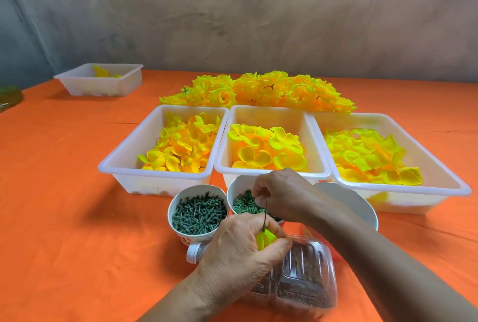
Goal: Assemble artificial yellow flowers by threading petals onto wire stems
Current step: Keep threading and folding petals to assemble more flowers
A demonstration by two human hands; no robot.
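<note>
petal [266, 240] on wire stem [265, 214]
l hand [240, 252] gripped both low: petal soft, light, wire thin; r hand [282, 193] over ring cup [236, 184], grasp unclear.

No legible text, labels, brands or numbers anywhere; the only candidate is a small red print low on the white cup [173, 223] holding dark green pegs [199, 213], partly hidden and too blurred to read
</note>
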